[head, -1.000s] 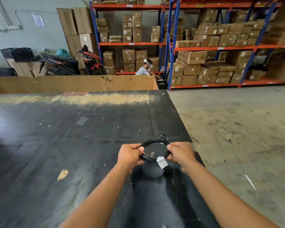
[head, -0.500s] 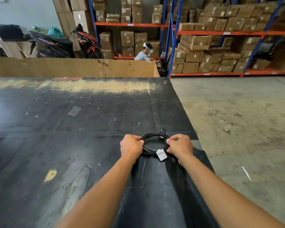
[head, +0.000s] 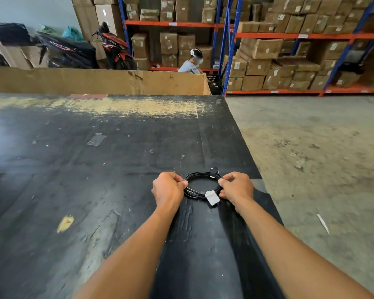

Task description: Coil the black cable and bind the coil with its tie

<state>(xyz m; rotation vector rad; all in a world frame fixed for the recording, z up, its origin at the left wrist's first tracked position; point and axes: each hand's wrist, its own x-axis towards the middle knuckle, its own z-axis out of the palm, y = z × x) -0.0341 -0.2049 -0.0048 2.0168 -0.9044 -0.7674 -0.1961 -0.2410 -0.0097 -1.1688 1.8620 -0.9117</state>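
Head view: left hand (head: 168, 189) pinches the coil's (head: 200, 184) left side, right hand (head: 238, 187) pinches its right side. Cable sits looped between them, white tag (head: 212, 197) just left of the right hand, over the table (head: 95, 169).

Your coil sits on the table near its right edge, one hand on each side.

Your left hand (head: 168, 189) grips the left of the cable coil (head: 200, 184), your right hand (head: 238, 186) the right; a tag (head: 212, 197) hangs at the coil's near right, a tie (head: 213, 172) sits at its far side. Table (head: 95, 169) spreads left and ahead; floor (head: 311, 147) to your right. Cardboard wall (head: 95, 80) behind the table, motorbikes (head: 115, 48) and seated person (head: 191, 63) beyond it, shelving racks (head: 289, 50) far right.
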